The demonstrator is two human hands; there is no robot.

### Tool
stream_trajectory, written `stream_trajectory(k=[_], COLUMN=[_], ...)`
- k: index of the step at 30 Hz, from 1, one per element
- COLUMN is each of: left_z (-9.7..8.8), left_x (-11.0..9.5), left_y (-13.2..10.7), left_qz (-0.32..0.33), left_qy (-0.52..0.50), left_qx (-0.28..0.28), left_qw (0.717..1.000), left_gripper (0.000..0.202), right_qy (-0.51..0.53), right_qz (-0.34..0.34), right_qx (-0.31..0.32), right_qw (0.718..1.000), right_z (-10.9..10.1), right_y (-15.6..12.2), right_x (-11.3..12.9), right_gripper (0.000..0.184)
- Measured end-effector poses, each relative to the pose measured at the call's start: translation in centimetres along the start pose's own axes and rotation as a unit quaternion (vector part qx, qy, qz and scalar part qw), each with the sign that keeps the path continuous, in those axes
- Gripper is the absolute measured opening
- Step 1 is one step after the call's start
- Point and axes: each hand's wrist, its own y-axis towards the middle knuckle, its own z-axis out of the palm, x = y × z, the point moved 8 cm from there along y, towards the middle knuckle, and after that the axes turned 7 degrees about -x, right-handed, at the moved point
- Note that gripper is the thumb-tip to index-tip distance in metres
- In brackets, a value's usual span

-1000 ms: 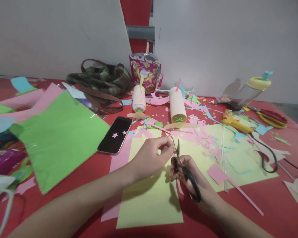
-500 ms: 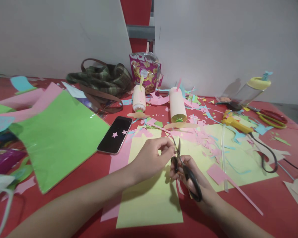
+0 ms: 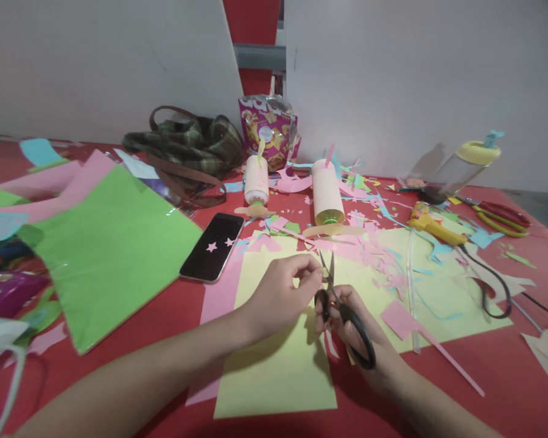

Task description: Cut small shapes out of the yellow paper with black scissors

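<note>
My right hand (image 3: 360, 334) holds black-handled scissors (image 3: 358, 331), with the fingers in the loops and the blades pointing up and a little apart. Close beside the blades, my left hand (image 3: 285, 289) is closed in a pinch; what sits between its fingertips is too small to make out. Both hands are above a pale yellow sheet (image 3: 274, 389), which overlaps a pink sheet (image 3: 205, 383). Two small pink stars (image 3: 211, 247) lie on a black phone (image 3: 212, 249) left of my hands. Behind them stand two cream paper-wrapped cylinders (image 3: 327, 188) with paper strips on top.
Green sheets (image 3: 114, 255) in a clear sleeve cover the left side. Pink and blue scraps (image 3: 383, 261) litter the middle. At right lie a yellow glue gun (image 3: 432, 226) with a cord, and red-and-yellow-handled tools (image 3: 502, 219). A plaid bag (image 3: 187, 143) and snack pouch (image 3: 269, 131) stand behind.
The scissors and my right hand have shifted very slightly to the right, and the blades look a little differently angled. My left hand keeps its pinch in nearly the same place.
</note>
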Motion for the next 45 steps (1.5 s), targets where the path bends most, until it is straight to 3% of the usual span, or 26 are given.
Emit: stream_trajectory(k=[9, 27, 33, 45], left_z=[0.0, -0.8, -1.0, -1.5], left_x=[-0.1, -1.0, -1.0, -0.9], left_y=[0.3, 0.9, 0.9, 1.0], left_qz=[-0.002, 0.018, 0.041, 0.023], left_qy=[0.014, 0.151, 0.171, 0.174], left_qx=[0.014, 0.097, 0.103, 0.124], left_qw=[1.000, 0.984, 0.979, 0.977], left_gripper=[0.016, 0.020, 0.018, 0.017], right_qy=[-0.010, 0.027, 0.013, 0.004], right_qz=[0.014, 0.078, 0.082, 0.096], right_qx=[-0.003, -0.001, -0.006, -0.031], right_qw=[1.000, 0.997, 0.997, 0.995], right_z=[-0.2, 0.2, 0.2, 0.2], right_y=[-0.1, -0.3, -0.2, 0.0], right_x=[-0.4, -0.8, -0.8, -0.7], right_gripper=[0.028, 0.032, 0.032, 0.031])
